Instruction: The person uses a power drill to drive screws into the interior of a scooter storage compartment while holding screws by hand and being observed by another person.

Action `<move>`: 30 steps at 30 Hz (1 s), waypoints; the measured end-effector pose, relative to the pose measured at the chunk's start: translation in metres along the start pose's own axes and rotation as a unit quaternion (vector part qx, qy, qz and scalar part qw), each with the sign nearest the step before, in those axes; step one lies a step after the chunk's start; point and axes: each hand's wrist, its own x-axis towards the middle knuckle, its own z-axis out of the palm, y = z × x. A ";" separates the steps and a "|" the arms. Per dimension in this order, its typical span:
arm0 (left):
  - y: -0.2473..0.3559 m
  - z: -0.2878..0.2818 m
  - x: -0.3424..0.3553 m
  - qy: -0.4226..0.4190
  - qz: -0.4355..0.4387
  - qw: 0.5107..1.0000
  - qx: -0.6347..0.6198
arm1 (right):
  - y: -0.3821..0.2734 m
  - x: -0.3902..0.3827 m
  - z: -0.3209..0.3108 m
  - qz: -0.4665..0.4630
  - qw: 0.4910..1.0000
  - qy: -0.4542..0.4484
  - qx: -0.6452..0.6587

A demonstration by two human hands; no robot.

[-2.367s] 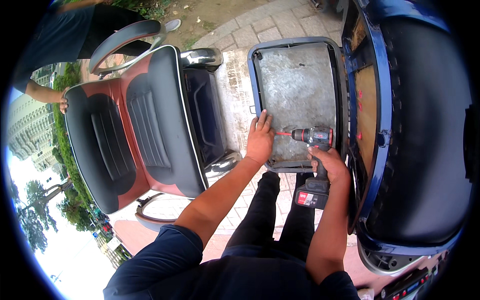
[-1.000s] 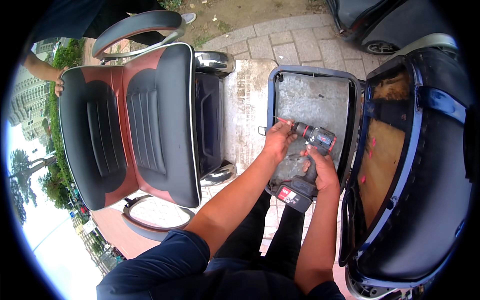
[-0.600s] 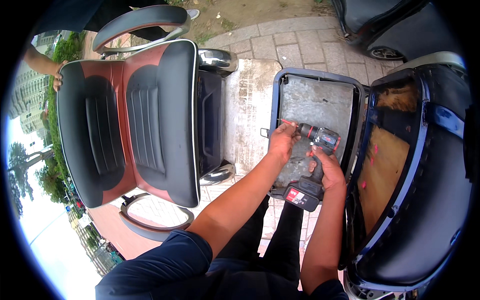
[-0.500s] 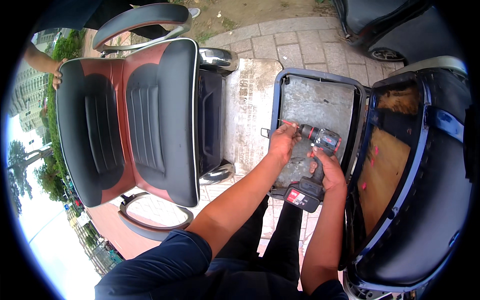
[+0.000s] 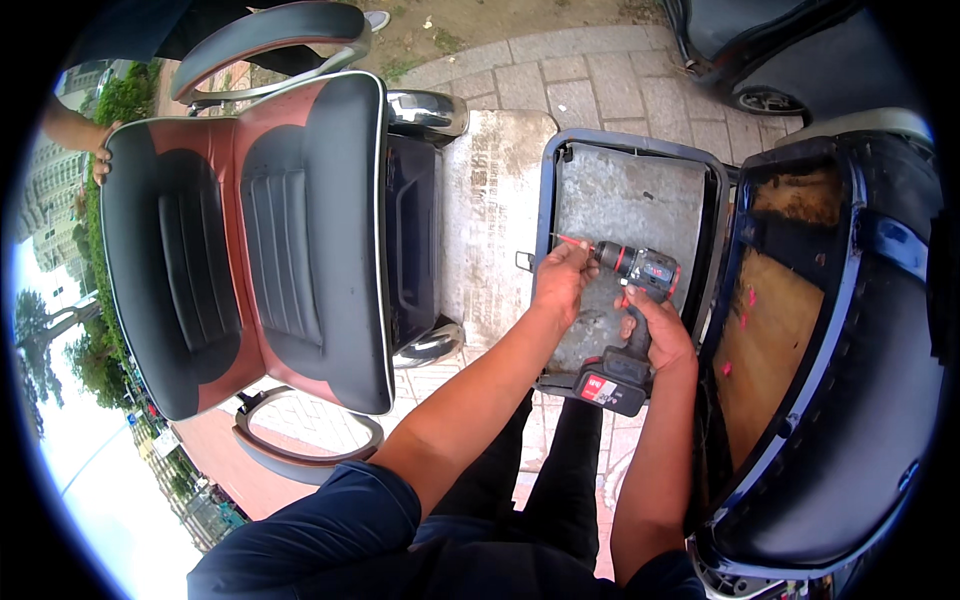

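Note:
My left hand (image 5: 562,285) pinches the red bit (image 5: 570,240) at the front of a black-and-red cordless drill (image 5: 648,270), beside its chuck. My right hand (image 5: 655,330) is wrapped round the drill's grip, thumb near the trigger, with the battery pack below. Beneath both hands lies a worn metal panel (image 5: 630,185) inside a blue-grey frame with a small latch on its left side. Just right of it stands a dark blue padded piece (image 5: 850,420) with an exposed plywood board (image 5: 760,360) facing up.
A black and red-brown seat (image 5: 290,250) with armrests fills the left, beside a pale printed platform (image 5: 485,220). Another person's hand (image 5: 101,155) grips its far edge. A dark vehicle (image 5: 810,60) sits at top right beyond paving (image 5: 590,90); trees and buildings show at far left.
My left hand has left the panel's edge and closed on the red bit. The drill has tilted, its tip rising leftward. The view has shifted, showing more of the vehicle at top right.

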 end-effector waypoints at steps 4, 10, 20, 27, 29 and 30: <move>-0.001 0.002 -0.002 0.010 0.003 1.000 0.004 | 0.000 0.007 -0.008 0.023 0.999 -0.018 0.019; -0.002 0.009 -0.001 0.034 0.009 0.999 0.025 | -0.014 0.022 -0.021 0.067 0.996 -0.051 -0.007; -0.004 0.011 0.000 0.047 0.016 0.999 -0.005 | -0.010 0.028 -0.028 0.075 0.995 -0.072 -0.004; -0.005 0.012 0.002 0.051 0.015 0.998 -0.030 | -0.019 0.027 -0.031 0.088 0.993 -0.076 -0.007; -0.004 0.013 0.002 0.053 0.016 0.998 -0.035 | -0.018 0.026 -0.030 0.080 0.994 -0.072 -0.008; -0.004 0.014 0.001 0.054 0.016 0.998 -0.038 | -0.018 0.026 -0.030 0.076 0.995 -0.070 -0.009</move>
